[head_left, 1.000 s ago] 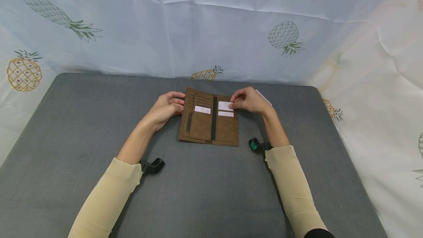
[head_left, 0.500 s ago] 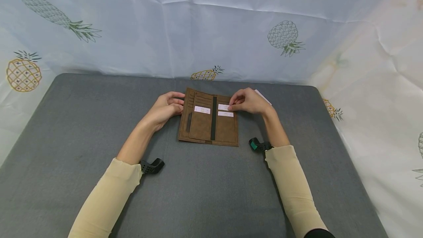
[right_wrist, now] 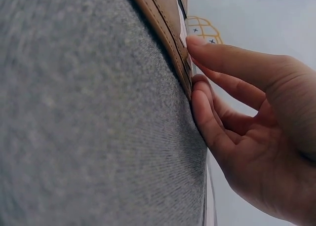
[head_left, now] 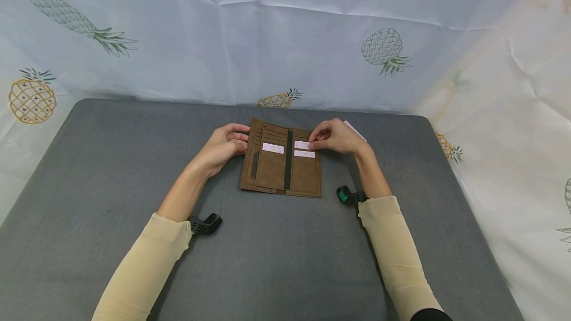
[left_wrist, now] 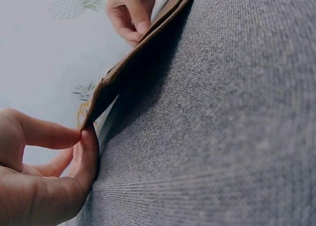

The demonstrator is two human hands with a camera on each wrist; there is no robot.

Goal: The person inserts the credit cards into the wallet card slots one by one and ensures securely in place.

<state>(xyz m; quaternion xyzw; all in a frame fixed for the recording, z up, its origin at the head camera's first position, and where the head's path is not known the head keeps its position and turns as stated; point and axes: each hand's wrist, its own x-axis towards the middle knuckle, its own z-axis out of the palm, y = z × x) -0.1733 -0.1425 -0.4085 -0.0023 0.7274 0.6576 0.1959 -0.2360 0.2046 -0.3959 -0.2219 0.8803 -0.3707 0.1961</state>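
A brown bifold wallet (head_left: 272, 170) lies spread on the table, a dark strip down its middle. One white card (head_left: 273, 148) sits in a slot of its left half. In the right half, a lower card (head_left: 305, 154) shows below an upper card (head_left: 301, 144). My left hand (head_left: 220, 148) pinches the wallet's left edge between thumb and fingers; the left wrist view shows that edge raised off the cloth. With thumb and fingertips, my right hand (head_left: 336, 136) holds the upper card at the wallet's right side. The right fingers partly hide that card.
Behind the right hand, a white card-like piece (head_left: 355, 131) lies partly hidden on the grey table (head_left: 276, 251). A pineapple-printed white cloth (head_left: 285, 28) hangs along the back and right side.
The upper card in the right half has slid down deeper into its slot, my right thumb moving slightly with it. Over the last half second almost nothing moves; the left hand stays put.
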